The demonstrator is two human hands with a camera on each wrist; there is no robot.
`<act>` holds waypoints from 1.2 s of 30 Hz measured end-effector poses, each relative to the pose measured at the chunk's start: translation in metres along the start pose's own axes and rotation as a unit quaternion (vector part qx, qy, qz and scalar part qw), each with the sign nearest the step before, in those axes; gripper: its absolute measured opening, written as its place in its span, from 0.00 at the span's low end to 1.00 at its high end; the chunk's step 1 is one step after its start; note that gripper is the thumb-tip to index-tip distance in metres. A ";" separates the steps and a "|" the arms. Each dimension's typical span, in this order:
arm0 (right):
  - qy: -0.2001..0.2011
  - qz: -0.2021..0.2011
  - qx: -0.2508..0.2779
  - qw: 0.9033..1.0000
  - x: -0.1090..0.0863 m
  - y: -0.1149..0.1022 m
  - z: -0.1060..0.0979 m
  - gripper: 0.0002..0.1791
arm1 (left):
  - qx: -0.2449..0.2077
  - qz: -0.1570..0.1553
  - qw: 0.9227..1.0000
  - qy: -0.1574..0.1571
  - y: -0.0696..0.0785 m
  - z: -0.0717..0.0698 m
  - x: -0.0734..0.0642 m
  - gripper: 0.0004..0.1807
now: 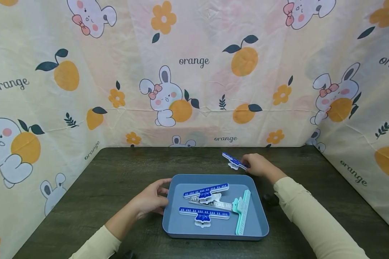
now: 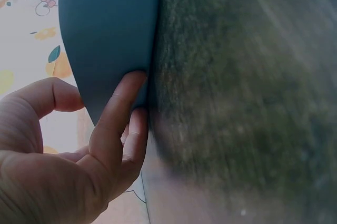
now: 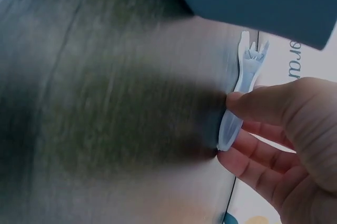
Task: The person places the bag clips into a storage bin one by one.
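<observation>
My left hand (image 1: 152,199) holds the left side of a blue-grey tray (image 1: 166,216); in the left wrist view the thumb is at the rim and the fingertips lie against the outer wall, near the base. Behind the tray's far right corner my right hand (image 1: 257,165) pinches one end of a blue-and-white clip (image 1: 231,158), seen from its pale side (image 3: 245,81) in the right wrist view. Inside the tray lie two more blue-and-white clips, one upper (image 1: 214,189) and one lower (image 1: 218,214), a white one (image 1: 223,205) partly covered, and a mint-green one (image 1: 243,216).
A dark wood-grain table (image 1: 133,162) carries the tray. Patterned cloth (image 1: 210,86) rises at its back and along both sides. A small dark object (image 1: 270,199) lies right of the tray, partly behind the right sleeve (image 1: 298,201).
</observation>
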State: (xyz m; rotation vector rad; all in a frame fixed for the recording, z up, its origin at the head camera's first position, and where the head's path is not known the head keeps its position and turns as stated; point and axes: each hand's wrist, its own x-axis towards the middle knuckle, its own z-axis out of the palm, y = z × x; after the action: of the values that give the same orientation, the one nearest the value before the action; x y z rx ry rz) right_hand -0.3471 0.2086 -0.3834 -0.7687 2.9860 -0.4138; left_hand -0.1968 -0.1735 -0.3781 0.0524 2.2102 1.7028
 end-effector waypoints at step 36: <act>0.004 -0.011 0.053 0.999 -0.036 0.006 -0.021 0.13 | -0.006 0.003 1.000 0.000 0.001 0.000 -0.002 0.45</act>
State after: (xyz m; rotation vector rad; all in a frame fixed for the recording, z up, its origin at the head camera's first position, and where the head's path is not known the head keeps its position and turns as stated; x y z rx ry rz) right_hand -0.3203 0.2365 -0.3664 -0.7910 2.9371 -0.5728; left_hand -0.1947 -0.1734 -0.3767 0.0565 2.2033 1.7191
